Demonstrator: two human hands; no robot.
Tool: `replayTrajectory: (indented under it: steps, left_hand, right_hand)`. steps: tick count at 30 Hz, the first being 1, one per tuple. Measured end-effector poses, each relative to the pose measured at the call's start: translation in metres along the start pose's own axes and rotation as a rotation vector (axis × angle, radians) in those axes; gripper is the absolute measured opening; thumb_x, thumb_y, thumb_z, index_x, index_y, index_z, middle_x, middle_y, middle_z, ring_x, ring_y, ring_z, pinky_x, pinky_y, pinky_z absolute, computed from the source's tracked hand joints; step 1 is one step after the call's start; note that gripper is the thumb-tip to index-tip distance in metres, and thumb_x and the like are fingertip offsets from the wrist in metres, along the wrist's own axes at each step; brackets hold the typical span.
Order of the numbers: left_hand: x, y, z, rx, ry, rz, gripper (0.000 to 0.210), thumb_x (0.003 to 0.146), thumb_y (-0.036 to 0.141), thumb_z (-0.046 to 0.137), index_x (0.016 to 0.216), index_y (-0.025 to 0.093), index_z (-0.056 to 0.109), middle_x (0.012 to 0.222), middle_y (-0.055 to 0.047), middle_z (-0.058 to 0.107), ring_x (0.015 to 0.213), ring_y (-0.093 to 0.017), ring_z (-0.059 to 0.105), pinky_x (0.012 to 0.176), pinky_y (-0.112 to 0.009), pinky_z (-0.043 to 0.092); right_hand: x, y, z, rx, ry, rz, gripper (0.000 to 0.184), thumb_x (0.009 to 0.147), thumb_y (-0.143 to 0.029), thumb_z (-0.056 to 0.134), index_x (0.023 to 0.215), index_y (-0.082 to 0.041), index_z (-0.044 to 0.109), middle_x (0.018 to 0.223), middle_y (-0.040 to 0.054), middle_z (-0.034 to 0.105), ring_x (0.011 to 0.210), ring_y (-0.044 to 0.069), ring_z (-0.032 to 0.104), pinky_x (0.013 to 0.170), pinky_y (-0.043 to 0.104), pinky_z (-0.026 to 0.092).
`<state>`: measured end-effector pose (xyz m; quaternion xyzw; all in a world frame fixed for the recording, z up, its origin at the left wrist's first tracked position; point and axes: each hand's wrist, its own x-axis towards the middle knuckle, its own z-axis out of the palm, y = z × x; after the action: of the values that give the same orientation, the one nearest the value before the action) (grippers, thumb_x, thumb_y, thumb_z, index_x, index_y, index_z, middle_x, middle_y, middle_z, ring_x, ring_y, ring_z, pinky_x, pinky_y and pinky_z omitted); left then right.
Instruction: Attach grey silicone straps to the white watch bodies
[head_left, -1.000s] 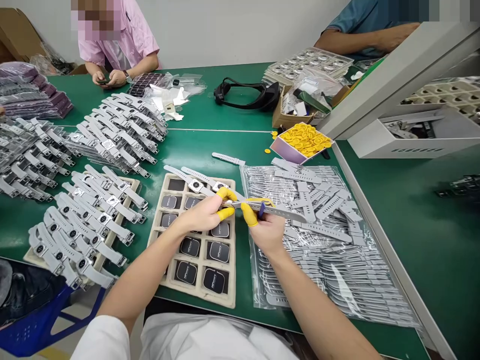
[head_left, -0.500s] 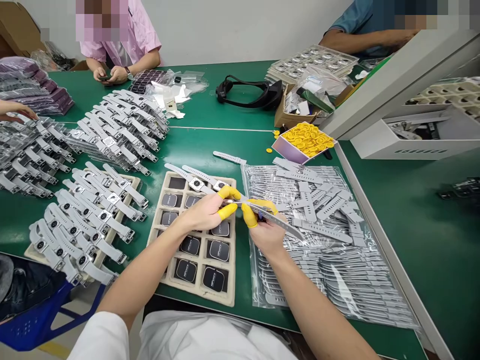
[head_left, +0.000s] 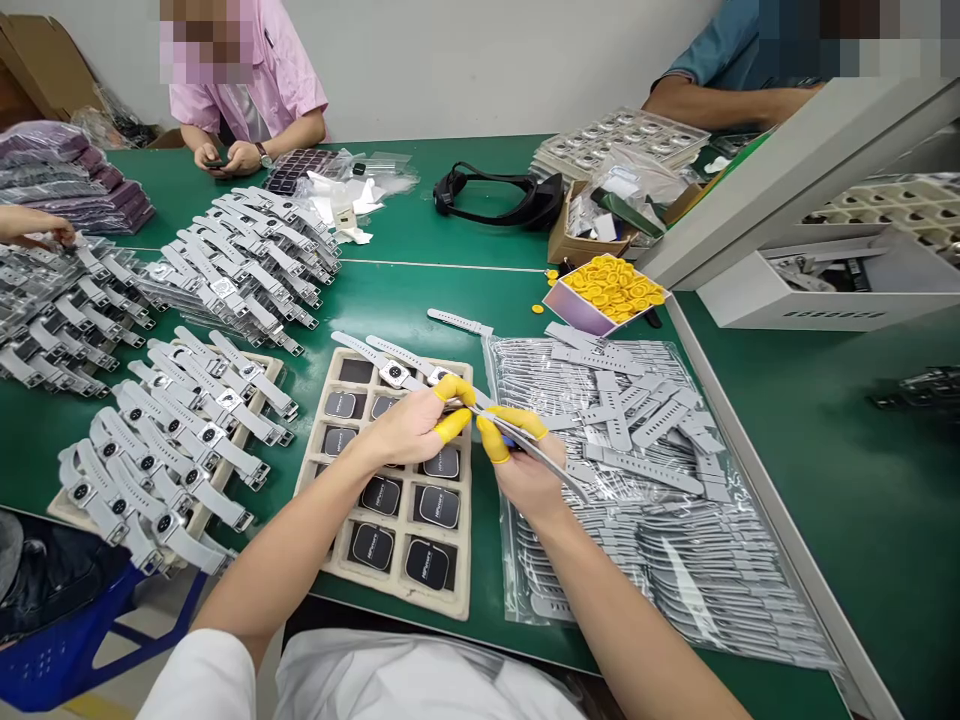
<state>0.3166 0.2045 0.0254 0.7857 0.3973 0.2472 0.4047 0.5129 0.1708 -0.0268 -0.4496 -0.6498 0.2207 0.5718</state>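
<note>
My left hand point(head_left: 409, 425), in yellow finger cots on thumb and forefinger, pinches what looks like a smartwatch body, mostly hidden by the fingers. Facing it, my right hand point(head_left: 525, 470) grips a grey watch strap point(head_left: 551, 463), with one end at the left fingertips and the other trailing down to the right. Something small and blue shows between the right fingers. Below the left hand lies a beige tray point(head_left: 405, 593) of square dark watch bodies point(head_left: 427, 564). Two watches with straps point(head_left: 394, 372) rest across its far end.
Right of the tray is a plastic bag of grey straps point(head_left: 675, 590), with loose straps on top. Strapped watches point(head_left: 161, 450) fill trays at left. A box of yellow finger cots point(head_left: 607, 290), a black headset point(head_left: 495, 195) and a slanted grey post point(head_left: 787, 180) stand farther off. Other people sit around.
The strap in my right hand has turned more edge-on and dips lower, its end drawn in toward me. My hands remain together over the tray's right edge.
</note>
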Motion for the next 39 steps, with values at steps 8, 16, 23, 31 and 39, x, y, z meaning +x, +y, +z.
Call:
replayTrajectory:
  steps: [8,16,23,31,39]
  left_hand:
    - [-0.0005,0.0028,-0.0017,0.08,-0.031,0.007,0.012,0.098,0.027,0.047,0.109,0.023,0.049,0.082,0.001,0.061,0.068,-0.017,0.052,0.067,-0.031,0.041]
    - [0.0002,0.0016,-0.0007,0.103,-0.027,0.021,0.015,0.099,0.03,0.044,0.11,0.023,0.051,0.09,-0.002,0.064,0.072,-0.018,0.055,0.071,-0.032,0.043]
    - [0.0001,-0.0001,-0.0003,0.102,-0.023,0.014,0.016,0.099,0.028,0.045,0.112,0.023,0.053,0.091,-0.001,0.065,0.074,-0.018,0.056,0.075,-0.033,0.047]
    - [0.0008,-0.0065,0.0016,0.066,0.005,0.09,0.013,0.098,0.026,0.047,0.109,0.023,0.054,0.09,-0.001,0.064,0.073,-0.016,0.055,0.073,-0.031,0.046]
    - [0.0018,-0.0072,0.0027,0.043,-0.018,0.075,0.013,0.099,0.029,0.047,0.109,0.022,0.053,0.095,-0.002,0.064,0.079,-0.018,0.057,0.077,-0.032,0.047]
  right_hand:
    - [0.0004,0.0041,0.0014,0.041,0.04,-0.011,0.01,0.092,-0.031,0.074,0.1,-0.025,0.073,0.086,0.0038,0.079,0.071,0.021,0.075,0.066,0.035,0.063]
    - [0.0002,0.0045,0.0013,0.058,0.054,-0.032,0.009,0.091,-0.029,0.075,0.099,-0.025,0.073,0.088,0.0038,0.078,0.073,0.02,0.074,0.069,0.034,0.063]
    - [0.0006,0.0052,0.0019,0.059,0.042,-0.011,0.011,0.092,-0.032,0.075,0.098,-0.024,0.073,0.086,0.0038,0.078,0.071,0.02,0.073,0.067,0.034,0.062]
    - [0.0022,0.0018,0.0015,0.072,0.021,0.013,0.01,0.092,-0.034,0.074,0.097,-0.025,0.073,0.084,0.0035,0.078,0.071,0.02,0.073,0.066,0.034,0.063]
    - [0.0013,0.003,0.0008,0.082,0.02,-0.031,0.008,0.091,-0.027,0.075,0.099,-0.025,0.073,0.083,0.0021,0.078,0.069,0.02,0.073,0.064,0.032,0.061]
